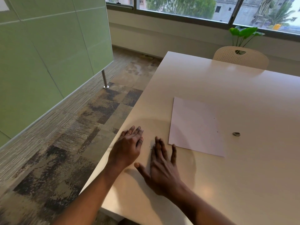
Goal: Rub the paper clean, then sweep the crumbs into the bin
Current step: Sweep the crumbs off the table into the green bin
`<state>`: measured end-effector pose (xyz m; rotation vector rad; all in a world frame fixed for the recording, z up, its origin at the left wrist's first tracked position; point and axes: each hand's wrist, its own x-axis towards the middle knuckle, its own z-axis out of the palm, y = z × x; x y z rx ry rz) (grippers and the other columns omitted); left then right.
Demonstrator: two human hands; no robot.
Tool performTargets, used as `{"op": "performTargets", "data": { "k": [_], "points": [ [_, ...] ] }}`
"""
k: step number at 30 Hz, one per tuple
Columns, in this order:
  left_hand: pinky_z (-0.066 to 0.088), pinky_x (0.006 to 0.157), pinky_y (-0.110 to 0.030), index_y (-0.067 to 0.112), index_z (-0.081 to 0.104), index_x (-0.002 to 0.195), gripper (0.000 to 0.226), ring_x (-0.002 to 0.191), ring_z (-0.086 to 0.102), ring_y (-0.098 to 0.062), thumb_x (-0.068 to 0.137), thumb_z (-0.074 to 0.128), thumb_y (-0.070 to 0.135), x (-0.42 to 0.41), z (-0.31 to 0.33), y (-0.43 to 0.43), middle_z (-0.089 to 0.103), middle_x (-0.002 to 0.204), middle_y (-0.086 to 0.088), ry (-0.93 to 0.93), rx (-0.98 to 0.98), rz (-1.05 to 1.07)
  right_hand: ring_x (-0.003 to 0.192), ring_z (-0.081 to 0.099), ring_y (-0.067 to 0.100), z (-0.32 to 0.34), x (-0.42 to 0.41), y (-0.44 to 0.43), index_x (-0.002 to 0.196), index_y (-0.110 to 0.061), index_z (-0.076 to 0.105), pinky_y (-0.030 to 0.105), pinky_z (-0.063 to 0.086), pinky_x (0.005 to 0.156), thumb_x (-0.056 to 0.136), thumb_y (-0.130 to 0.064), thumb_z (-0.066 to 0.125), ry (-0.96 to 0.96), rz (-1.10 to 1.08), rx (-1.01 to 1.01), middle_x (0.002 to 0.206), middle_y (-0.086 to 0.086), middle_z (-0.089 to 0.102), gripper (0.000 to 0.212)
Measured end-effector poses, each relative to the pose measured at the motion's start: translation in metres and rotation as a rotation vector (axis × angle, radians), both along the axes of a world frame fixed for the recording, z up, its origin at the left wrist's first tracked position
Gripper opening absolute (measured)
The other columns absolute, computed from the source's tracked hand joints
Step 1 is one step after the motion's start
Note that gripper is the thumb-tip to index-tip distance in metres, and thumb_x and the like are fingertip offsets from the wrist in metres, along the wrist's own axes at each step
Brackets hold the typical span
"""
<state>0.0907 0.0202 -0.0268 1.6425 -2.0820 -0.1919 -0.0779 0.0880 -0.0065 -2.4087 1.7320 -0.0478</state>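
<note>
A white sheet of paper [196, 127] lies flat on the pale table [227, 88], with a few dark specks on it. A small grey eraser [236, 134] rests on the table just right of the sheet. My left hand [128, 146] lies at the table's left edge with straight fingers, its palm turned inward. My right hand [162, 163] lies flat on the table with spread fingers, close to the sheet's near left corner. A little heap of grey crumbs [152, 144] sits between the two hands. No bin is in view.
A cream perforated chair [240, 57] stands at the table's far side, with a green plant [245, 34] behind it under the window. Left of the table is patterned carpet floor [73, 135] and a green partition [40, 62] on a metal leg.
</note>
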Motion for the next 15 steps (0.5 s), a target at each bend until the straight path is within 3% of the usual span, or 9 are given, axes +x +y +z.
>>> {"op": "performTargets", "data": {
  "k": [6,11,15],
  "points": [
    [0.025,0.122,-0.037,0.016,0.048,0.149,0.045,0.15,0.03,-0.017,0.106,0.044,0.03,0.001,0.001,0.0,0.044,0.155,-0.002,-0.022,0.019,-0.012,0.143,-0.038,0.01,0.003,0.002,-0.024,0.155,-0.022,-0.014,0.055,-0.03,0.111,0.086,-0.084,-0.007,-0.067,0.042,-0.037,0.161,-0.002,-0.032,0.092],
    [0.024,0.121,-0.035,0.018,0.051,0.147,0.045,0.148,0.033,-0.016,0.105,0.045,0.031,0.002,0.0,0.002,0.047,0.154,-0.001,0.007,-0.016,0.012,0.142,-0.04,0.012,0.0,-0.015,-0.026,0.156,-0.024,-0.013,0.056,-0.032,0.109,0.082,-0.088,-0.008,0.024,-0.011,-0.034,0.159,-0.002,-0.036,0.098],
    [0.027,0.122,-0.036,0.017,0.052,0.147,0.045,0.148,0.033,-0.016,0.104,0.045,0.031,0.002,-0.001,0.001,0.047,0.154,-0.002,0.005,-0.015,0.001,0.143,-0.039,0.012,-0.004,-0.006,-0.022,0.157,-0.036,-0.007,0.058,-0.029,0.111,0.084,-0.087,-0.002,-0.001,0.078,-0.054,0.161,-0.004,-0.031,0.089]
  ]
}}
